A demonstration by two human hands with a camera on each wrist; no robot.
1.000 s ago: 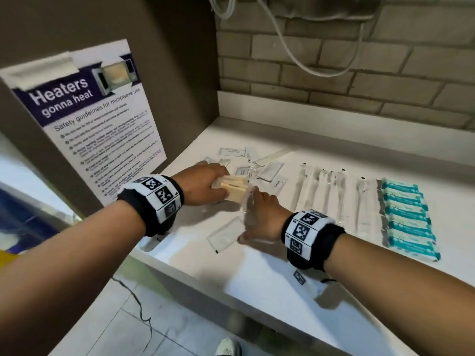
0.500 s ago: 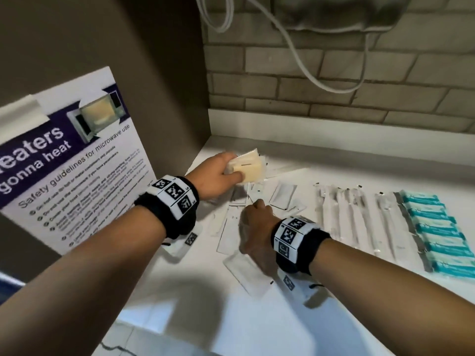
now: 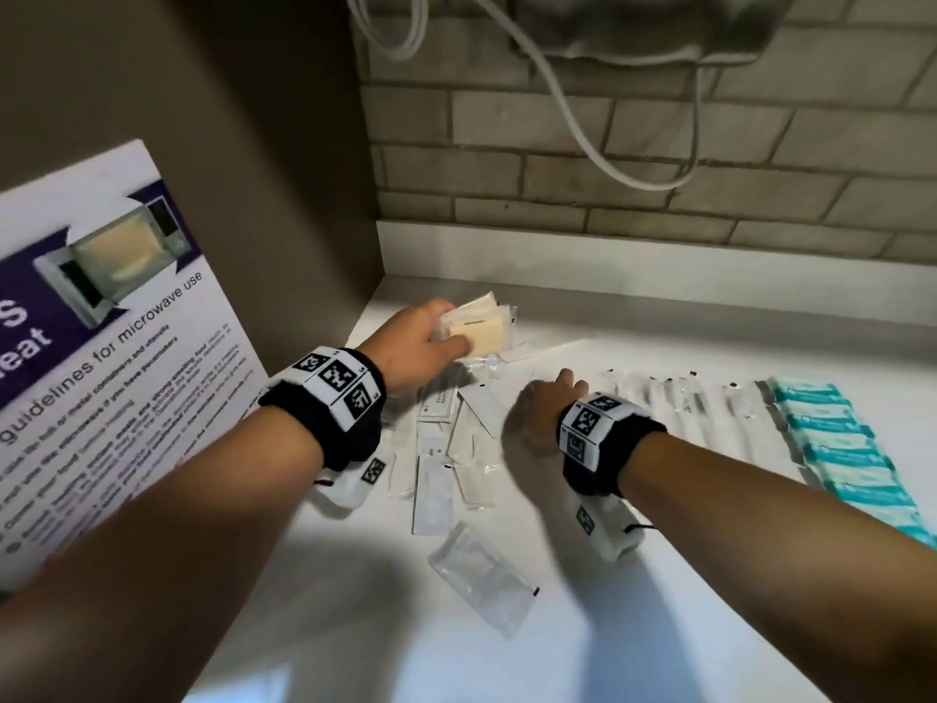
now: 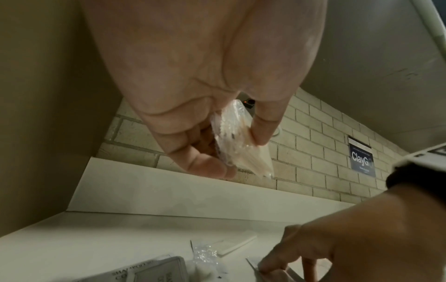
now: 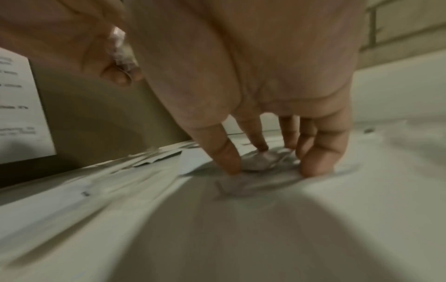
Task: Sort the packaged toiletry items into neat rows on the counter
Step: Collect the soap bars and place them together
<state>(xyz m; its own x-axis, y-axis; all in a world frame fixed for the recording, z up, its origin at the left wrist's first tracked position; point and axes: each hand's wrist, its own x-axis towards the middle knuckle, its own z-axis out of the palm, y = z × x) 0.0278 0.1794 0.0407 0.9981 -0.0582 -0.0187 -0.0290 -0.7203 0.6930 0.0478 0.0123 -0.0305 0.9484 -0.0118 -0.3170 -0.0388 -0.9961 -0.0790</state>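
My left hand (image 3: 456, 337) is raised near the back left corner of the white counter (image 3: 659, 626). It grips a stack of cream-coloured packets (image 3: 479, 329) between thumb and fingers, as the left wrist view shows (image 4: 239, 147). My right hand (image 3: 540, 416) is palm down in the middle of the counter. Its fingertips (image 5: 230, 167) stand spread on the surface around a small clear-wrapped packet (image 5: 260, 161), touching its wrapper. Loose white sachets (image 3: 446, 449) lie scattered between the two hands.
Long clear-wrapped items (image 3: 679, 408) lie in a row right of my right hand, and a row of teal packets (image 3: 841, 449) beyond them. A clear flat packet (image 3: 481, 575) lies near the front. A microwave safety poster (image 3: 101, 372) covers the left panel. A cable (image 3: 583, 119) hangs on the brick wall.
My left hand has carried the cream stack up and back toward the rear left corner. My right hand has shifted right and set its fingertips around a small clear packet.
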